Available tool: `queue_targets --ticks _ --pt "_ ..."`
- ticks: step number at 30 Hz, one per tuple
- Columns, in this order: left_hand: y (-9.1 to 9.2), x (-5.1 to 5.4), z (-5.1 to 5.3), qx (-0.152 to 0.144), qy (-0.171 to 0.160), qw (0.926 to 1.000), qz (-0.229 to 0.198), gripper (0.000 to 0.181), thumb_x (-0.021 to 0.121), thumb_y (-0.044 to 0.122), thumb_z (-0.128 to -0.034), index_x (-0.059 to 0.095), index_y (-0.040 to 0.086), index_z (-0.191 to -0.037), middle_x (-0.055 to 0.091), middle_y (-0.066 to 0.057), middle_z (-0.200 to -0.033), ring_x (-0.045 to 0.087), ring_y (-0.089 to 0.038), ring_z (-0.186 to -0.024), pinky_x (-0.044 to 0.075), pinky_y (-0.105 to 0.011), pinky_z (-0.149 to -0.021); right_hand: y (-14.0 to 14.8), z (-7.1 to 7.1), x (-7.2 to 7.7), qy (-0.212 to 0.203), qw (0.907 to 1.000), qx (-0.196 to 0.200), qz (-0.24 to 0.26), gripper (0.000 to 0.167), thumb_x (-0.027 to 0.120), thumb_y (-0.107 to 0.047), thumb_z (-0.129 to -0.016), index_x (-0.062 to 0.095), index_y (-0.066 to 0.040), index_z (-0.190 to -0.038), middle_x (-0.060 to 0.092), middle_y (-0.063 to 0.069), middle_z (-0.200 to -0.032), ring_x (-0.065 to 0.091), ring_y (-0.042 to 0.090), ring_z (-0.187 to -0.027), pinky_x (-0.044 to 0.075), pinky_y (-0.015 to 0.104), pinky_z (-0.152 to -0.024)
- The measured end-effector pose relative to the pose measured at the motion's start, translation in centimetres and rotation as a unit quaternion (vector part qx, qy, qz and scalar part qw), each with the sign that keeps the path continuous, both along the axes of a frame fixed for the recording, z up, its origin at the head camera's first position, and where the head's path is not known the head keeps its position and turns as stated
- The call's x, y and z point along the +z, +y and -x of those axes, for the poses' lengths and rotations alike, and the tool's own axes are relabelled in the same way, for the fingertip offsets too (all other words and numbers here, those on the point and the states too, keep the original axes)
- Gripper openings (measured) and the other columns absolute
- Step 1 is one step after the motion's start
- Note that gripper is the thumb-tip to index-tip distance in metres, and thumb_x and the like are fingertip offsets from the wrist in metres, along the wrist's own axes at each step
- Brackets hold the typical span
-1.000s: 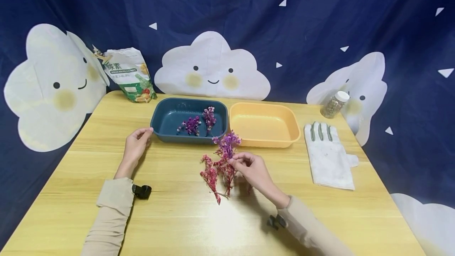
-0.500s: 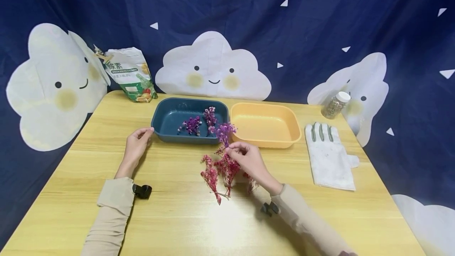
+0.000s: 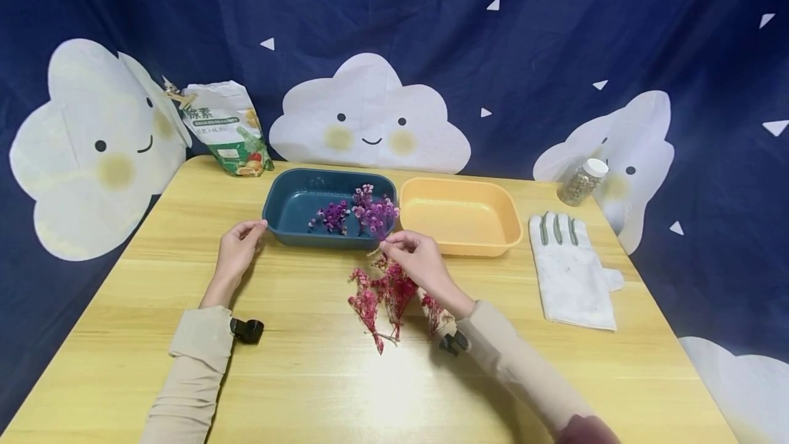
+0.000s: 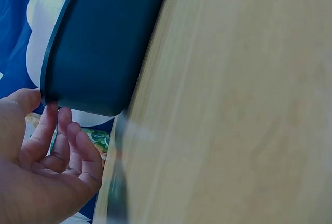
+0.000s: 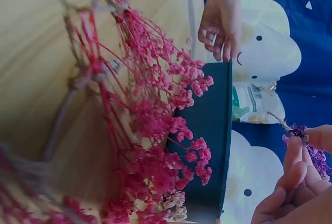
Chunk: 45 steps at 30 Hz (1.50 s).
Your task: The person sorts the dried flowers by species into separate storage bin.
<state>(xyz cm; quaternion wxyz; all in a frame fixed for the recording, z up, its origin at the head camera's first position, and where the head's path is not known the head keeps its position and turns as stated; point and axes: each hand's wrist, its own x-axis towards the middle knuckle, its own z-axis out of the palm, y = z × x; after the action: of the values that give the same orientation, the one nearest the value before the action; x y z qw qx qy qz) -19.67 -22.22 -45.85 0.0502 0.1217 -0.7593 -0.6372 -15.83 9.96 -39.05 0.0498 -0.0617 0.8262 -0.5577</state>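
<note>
My left hand [image 3: 239, 250] pinches the near left corner of a dark blue tray [image 3: 320, 242]; the left wrist view has thumb and forefinger at the tray's rim [image 4: 45, 63]. Between thumb and fingers my right hand [image 3: 422, 264] holds a small bunch of purple dried flowers [image 3: 377, 215] by its tied stems, over the tray's near right part. Inside the tray lie a dark purple bunch [image 3: 333, 216] and another purple-and-white bunch [image 3: 364, 192], partly hidden behind the held one. Pink dried flower bunches [image 3: 366, 308] lie on the table below my right hand.
A yellow tray [image 3: 459, 250] adjoins the blue one on the right. Further right are a white glove [image 3: 570, 279] and a capped jar [image 3: 579, 183]. A printed bag [image 3: 224, 130] stands at the back left of the wooden table [image 3: 308, 375], before a dark blue curtain.
My right hand has moved up and left with the purple bunch, from above the pink flowers to over the blue tray. The left hand has stayed at the tray corner.
</note>
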Motion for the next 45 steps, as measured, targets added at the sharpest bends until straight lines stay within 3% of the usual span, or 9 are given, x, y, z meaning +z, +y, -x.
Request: queue_targets --ticks 4,8,15,23,29,36,45 --pt "0.0 0.1 0.0 0.003 -0.006 1.0 0.002 0.034 0.056 0.026 -0.0965 0.057 -0.003 -0.115 0.059 0.015 -0.08 0.053 -0.001 -0.072 0.047 -0.014 -0.065 -0.7 0.9 0.0 0.003 1.0 0.001 -0.002 0.015 0.068 -0.018 -0.088 0.07 -0.005 -0.095 0.067 0.012 -0.082 0.057 0.032 -0.073 0.044 0.021 -0.058" --pt "0.0 0.2 -0.1 0.003 -0.009 0.9999 0.008 0.035 0.056 0.027 -0.0965 0.057 -0.003 -0.115 0.058 0.015 -0.081 0.053 -0.001 -0.073 0.048 -0.014 -0.066 -1.3 1.8 0.0 0.009 0.9999 0.003 -0.009 0.015 0.068 -0.019 -0.088 0.07 -0.006 -0.096 0.067 0.008 -0.079 0.057 0.032 -0.072 0.043 0.022 -0.057" --pt "0.0 0.2 0.0 0.001 -0.008 1.0 0.005 0.035 0.056 0.027 -0.0964 0.057 -0.003 -0.114 0.058 0.014 -0.081 0.053 -0.001 -0.073 0.048 -0.014 -0.066 -2.0 3.5 -0.3 0.022 0.9994 0.014 -0.022 0.019 0.068 -0.021 -0.089 0.069 -0.004 -0.098 0.069 0.018 -0.091 0.061 0.04 -0.085 0.047 0.026 -0.066" --pt "0.1 0.2 -0.1 0.0 0.002 1.0 -0.002 0.029 0.057 0.028 -0.0958 0.059 0.001 -0.107 0.058 0.013 -0.08 0.053 -0.001 -0.072 0.047 -0.013 -0.065 -2.7 5.0 -0.7 0.032 0.9984 0.007 -0.045 0.019 0.066 -0.021 -0.09 0.07 -0.004 -0.097 0.07 0.015 -0.09 0.065 0.032 -0.084 0.047 0.022 -0.064" --pt "0.0 0.1 -0.1 -0.006 -0.008 0.9999 0.002 0.032 0.056 0.029 -0.0964 0.058 0.001 -0.111 0.058 0.014 -0.082 0.053 -0.001 -0.074 0.048 -0.013 -0.067 -3.4 5.6 -0.9 0.046 0.996 0.004 -0.077 0.019 0.066 -0.021 -0.091 0.07 -0.004 -0.097 0.07 0.01 -0.089 0.065 0.026 -0.08 0.044 0.021 -0.059" --pt "0.1 0.5 -0.2 -0.004 -0.023 0.9997 -0.008 0.031 0.055 0.025 -0.0966 0.057 -0.001 -0.113 0.057 0.012 -0.081 0.054 -0.002 -0.073 0.048 -0.014 -0.067 -4.5 6.5 -1.2 0.07 0.988 0.018 -0.136 0.018 0.065 -0.02 -0.091 0.072 -0.005 -0.097 0.07 0.008 -0.089 0.06 0.016 -0.07 0.044 0.021 -0.058" --pt "0.0 0.3 -0.2 0.0 -0.022 0.9998 -0.004 0.032 0.056 0.028 -0.0965 0.057 0.0 -0.113 0.058 0.013 -0.083 0.054 -0.001 -0.075 0.048 -0.014 -0.068 -5.7 7.3 -1.5 0.056 0.9742 0.039 -0.216 0.017 0.063 -0.021 -0.093 0.072 -0.008 -0.097 0.072 0.006 -0.091 0.055 0.012 -0.06 0.039 0.021 -0.053"
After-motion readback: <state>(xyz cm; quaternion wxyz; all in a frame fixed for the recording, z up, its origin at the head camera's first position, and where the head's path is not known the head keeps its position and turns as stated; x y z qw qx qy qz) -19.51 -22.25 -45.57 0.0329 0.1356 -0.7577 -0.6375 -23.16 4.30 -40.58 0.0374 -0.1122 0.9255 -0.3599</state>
